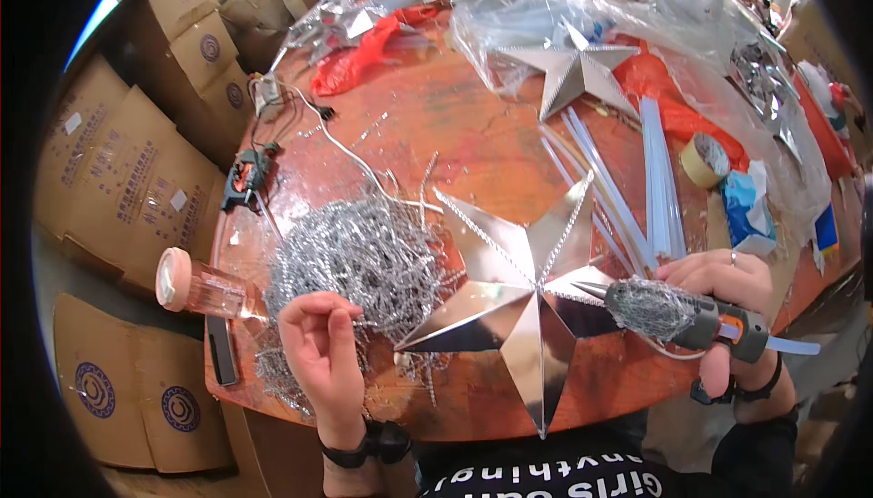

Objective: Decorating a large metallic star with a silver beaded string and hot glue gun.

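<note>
A glue gun (696,321) is gripped in my right hand (727,284), its front covered in stringy silvery fuzz and a clear glue stick poking from its rear. The nozzle points left at the right arm of a shiny silver star (536,343); I cannot tell whether they touch. Beaded silver trim runs along ridges of the star's upper and right arms. My left hand (323,343) is closed, fingers curled toward the thumb, at the near edge of a tangled heap of silver tinsel cord (350,261). Whatever it may pinch is hidden.
Behind lie a second silver star (582,70), clear glue sticks (662,180), a tape roll (705,160) and plastic wrap (700,20). Leftward are another glue gun (245,175), a white cord (350,154), a pink-lidded jar (205,289) and a phone-like dark slab (221,351). Cardboard boxes (136,171) stand beside the table.
</note>
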Motion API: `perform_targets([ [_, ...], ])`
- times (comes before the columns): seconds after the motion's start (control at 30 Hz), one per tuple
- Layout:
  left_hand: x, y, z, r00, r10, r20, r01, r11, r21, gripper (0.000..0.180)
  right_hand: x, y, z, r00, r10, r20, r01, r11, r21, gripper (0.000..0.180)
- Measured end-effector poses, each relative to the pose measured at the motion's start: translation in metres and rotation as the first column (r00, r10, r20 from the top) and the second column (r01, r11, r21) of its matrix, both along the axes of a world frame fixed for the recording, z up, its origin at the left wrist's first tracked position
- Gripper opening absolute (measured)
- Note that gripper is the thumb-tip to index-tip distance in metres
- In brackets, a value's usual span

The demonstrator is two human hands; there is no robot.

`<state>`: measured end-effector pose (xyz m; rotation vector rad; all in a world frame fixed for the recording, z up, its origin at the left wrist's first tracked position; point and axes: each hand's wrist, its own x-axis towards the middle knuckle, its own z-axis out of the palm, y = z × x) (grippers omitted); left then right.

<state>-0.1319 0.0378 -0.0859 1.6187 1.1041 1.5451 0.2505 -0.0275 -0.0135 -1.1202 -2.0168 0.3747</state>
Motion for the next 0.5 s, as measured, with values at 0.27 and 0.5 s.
perform_targets([
  [0.27,-0.005,0.005,-0.009,0.990,-0.010,-0.139,0.011,1.000,0.012,0.012,-0.014,0.003,-0.002,0.992,-0.045,0.119,0.048,0.999,-0.020,0.088],
  [0.5,-0.005,0.002,-0.010,0.995,0.035,-0.094,-0.031,0.999,0.044,0.019,-0.022,0.008,-0.009,0.980,-0.085,0.180,0.079,0.996,0.040,0.085],
])
